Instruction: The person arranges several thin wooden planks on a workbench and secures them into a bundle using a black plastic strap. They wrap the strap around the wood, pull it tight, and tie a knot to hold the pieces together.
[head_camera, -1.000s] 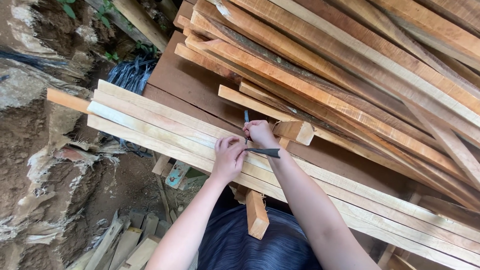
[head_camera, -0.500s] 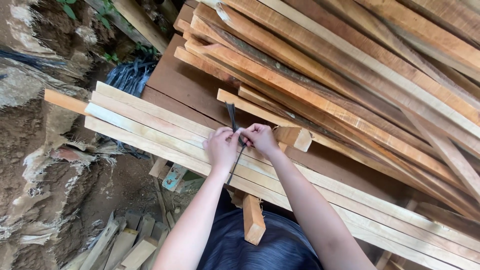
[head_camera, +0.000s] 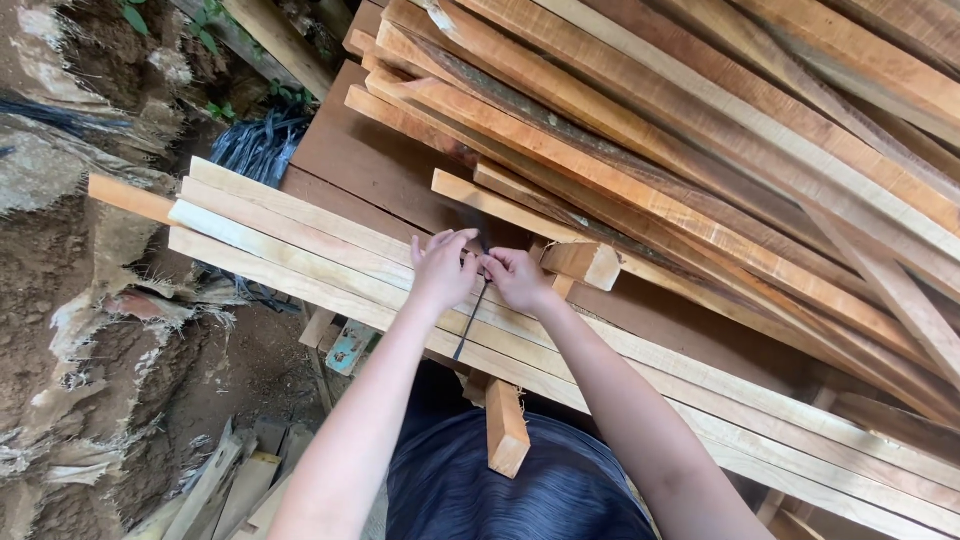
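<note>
Where the view starts, at the person's dark shirt (head_camera: 520, 490), a short wood block (head_camera: 506, 428) juts out from under the tabletop (head_camera: 370, 165), and both forearms reach up and away from it. The left hand (head_camera: 440, 268) and right hand (head_camera: 517, 279) meet over a bundle of pale slats (head_camera: 300, 240), which runs long from upper left to lower right across the view. Both hands are closed, pinching a thin dark strap (head_camera: 470, 322) between them; its loose end hangs down toward the person, crossing the slats' long axis almost squarely. The strap lies right at the fingertips, between the two hands, neither hand clearly nearer. Just beyond the right hand sits a small cut block (head_camera: 585, 263), near the knuckles. Farther off, a big heap of reddish boards (head_camera: 700, 130) slants across the upper right. At far left are bare earth (head_camera: 60, 300) and a dark bunch of straps (head_camera: 262, 142).
</note>
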